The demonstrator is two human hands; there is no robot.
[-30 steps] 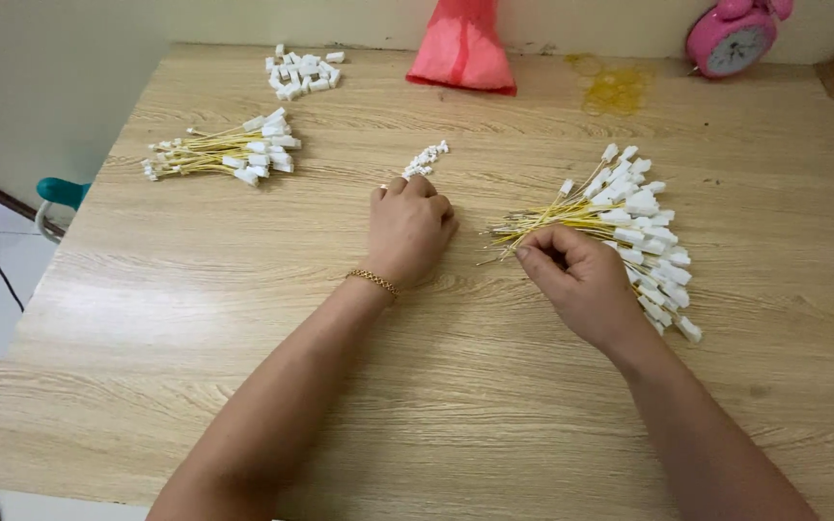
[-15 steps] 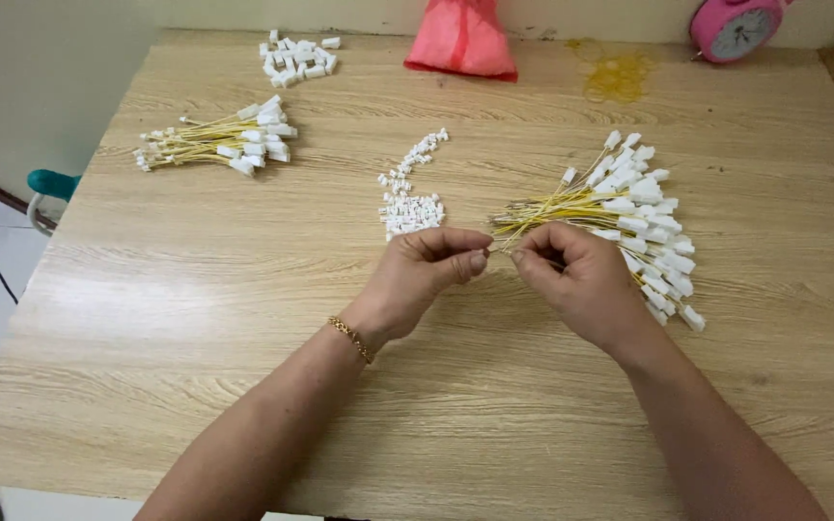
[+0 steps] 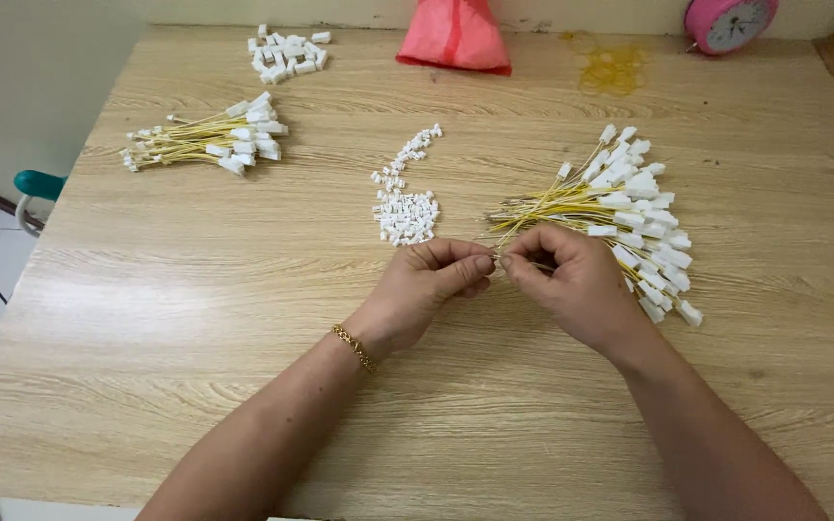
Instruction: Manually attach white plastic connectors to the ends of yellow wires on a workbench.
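Bare table lies open left of the hands; small white connectors and wire bundle crowd ahead.

Both forearms are bare and sleeveless, with a thin gold chain bracelet circling the left wrist.

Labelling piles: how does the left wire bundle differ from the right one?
The left bundle is smaller and lies apart from both hands; the right bundle is bigger and partly under the right hand. The left one's connectors point right, the right one's fan out right and down. Both are yellow wires with white connectors.
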